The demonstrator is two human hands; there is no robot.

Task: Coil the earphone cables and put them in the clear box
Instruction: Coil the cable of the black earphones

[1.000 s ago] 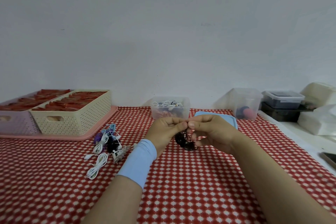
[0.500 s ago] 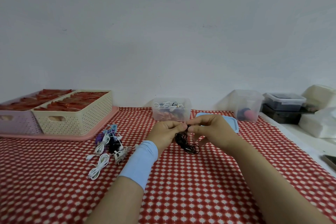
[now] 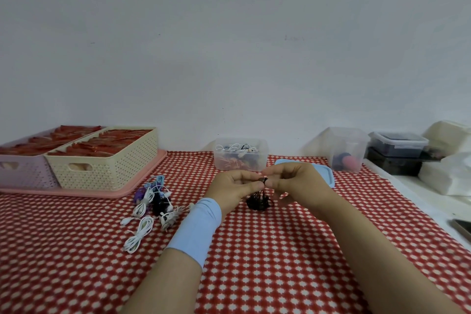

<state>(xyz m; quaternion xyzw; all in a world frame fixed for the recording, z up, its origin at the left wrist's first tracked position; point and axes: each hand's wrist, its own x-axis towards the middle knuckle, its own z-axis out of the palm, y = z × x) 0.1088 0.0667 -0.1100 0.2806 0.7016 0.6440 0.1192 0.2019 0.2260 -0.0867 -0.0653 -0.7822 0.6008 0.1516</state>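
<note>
The left hand (image 3: 237,187) and the right hand (image 3: 297,183) meet fingertip to fingertip above the red-and-white checked tablecloth (image 3: 280,262). Both pinch the top of a black earphone cable (image 3: 258,202), thumbs and forefingers curled onto it. The cable hangs below the fingers as a loose bundle of loops; whether its lower end touches the cloth cannot be told. A light blue wristband (image 3: 196,229) covers the left forearm. The clear box (image 3: 240,160) stands at the far edge of the table, just beyond the hands, and holds coiled earphones in white, black and orange. A blue lid (image 3: 327,173) lies flat behind the right hand. A pile of earphones (image 3: 153,199) lies on the cloth to the left, near a cream basket (image 3: 109,163) on a pink tray (image 3: 142,182).
</note>
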